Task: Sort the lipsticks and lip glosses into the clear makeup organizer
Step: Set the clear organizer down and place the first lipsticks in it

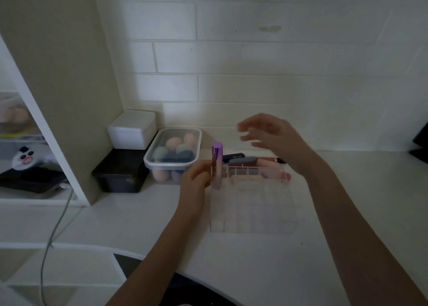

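A clear makeup organizer (254, 213) with a grid of small compartments sits on the white counter in front of me. My left hand (196, 178) holds a lip gloss tube (217, 164) with a purple cap upright at the organizer's far left corner. My right hand (273, 136) hovers above the organizer's far edge, fingers spread, holding nothing. Behind the organizer lies a pile of lipsticks and glosses (252, 161): a dark blue one, a grey one, red and pink ones.
A lidded clear tub of makeup sponges (173, 155) stands left of the pile. A white box (132, 129) rests on a black box (120, 173) beside a shelf wall. A grey cable (53, 236) hangs at left. A tiled wall runs behind.
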Demonstrator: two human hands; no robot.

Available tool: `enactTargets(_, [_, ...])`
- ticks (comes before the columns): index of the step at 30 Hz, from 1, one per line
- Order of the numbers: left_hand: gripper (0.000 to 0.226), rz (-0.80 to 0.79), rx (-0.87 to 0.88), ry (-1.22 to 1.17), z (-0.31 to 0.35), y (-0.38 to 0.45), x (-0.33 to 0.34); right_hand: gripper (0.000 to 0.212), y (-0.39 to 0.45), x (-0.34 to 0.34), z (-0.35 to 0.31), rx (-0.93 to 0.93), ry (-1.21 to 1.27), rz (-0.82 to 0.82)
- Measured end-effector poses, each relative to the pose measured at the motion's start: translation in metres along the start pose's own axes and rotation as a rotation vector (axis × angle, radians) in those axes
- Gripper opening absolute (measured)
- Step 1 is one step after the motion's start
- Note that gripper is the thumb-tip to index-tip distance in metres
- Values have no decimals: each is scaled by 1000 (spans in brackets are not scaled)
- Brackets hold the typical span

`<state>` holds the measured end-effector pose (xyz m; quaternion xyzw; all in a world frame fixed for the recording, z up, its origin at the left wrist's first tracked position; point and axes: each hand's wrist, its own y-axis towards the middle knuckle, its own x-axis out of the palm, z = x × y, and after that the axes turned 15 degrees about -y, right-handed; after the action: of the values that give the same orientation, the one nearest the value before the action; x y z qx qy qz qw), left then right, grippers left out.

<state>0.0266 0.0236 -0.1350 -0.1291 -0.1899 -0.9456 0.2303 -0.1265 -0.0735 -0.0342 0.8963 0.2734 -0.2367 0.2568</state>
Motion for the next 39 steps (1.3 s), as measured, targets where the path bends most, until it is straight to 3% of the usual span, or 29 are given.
enactTargets(3, [37,1,4,-1,0,0,0,9,3,-22,41,146,-162,228])
enactTargets(5, [35,-5,9,-27,1,-1,1,12,-1,-34,70,271,-430,144])
enactTargets(8, [32,-9,40,0,0,-1,3,15,-8,-35,94,400,-559,-76])
enactTargets(18, [29,-5,52,45,0,-2,4,21,2,-8,109,425,-543,46])
enactTargets(22, [30,5,63,49,2,-2,5,17,9,2,104,224,-493,124])
enactTargets(25, [30,33,58,56,3,-3,5,21,20,15,103,101,-545,32])
enactTargets(29, [32,62,74,80,4,-4,5,28,31,24,111,165,-773,-88])
enactTargets(39, [34,95,73,135,3,-2,8,24,40,24,116,172,-884,-134])
